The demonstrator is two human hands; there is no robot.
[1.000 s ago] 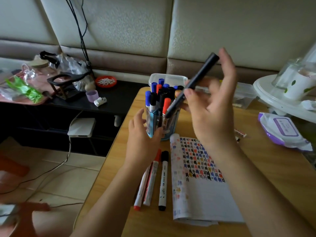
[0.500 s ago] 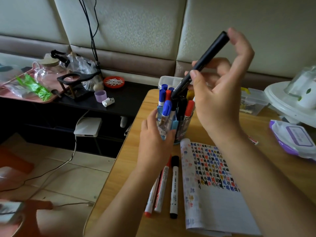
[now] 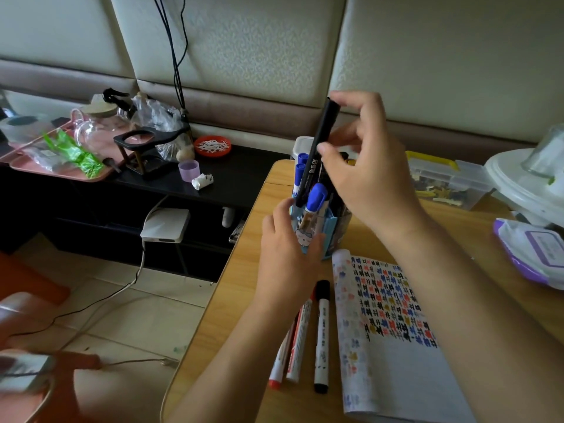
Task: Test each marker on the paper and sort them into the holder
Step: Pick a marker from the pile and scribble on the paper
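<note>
One black marker (image 3: 320, 141), steeply tilted at frame centre, is pinched by the right hand (image 3: 372, 178), its lower end at the holder (image 3: 331, 232) rim. The left hand (image 3: 290, 248) grips the holder on the counter (image 3: 235, 300).

Dim, soft light falls evenly, leaving only faint shadows on the worktop (image 3: 235, 300), while the wide lens bows the wall panels (image 3: 244, 41) near the edges and the lower-left corner smears into blur.

Red dish (image 3: 227, 152) of white swabs, pink tray (image 3: 45, 172) (cluttered), lilac cup (image 3: 189, 170), purple wipes pack (image 3: 534, 254)
</note>
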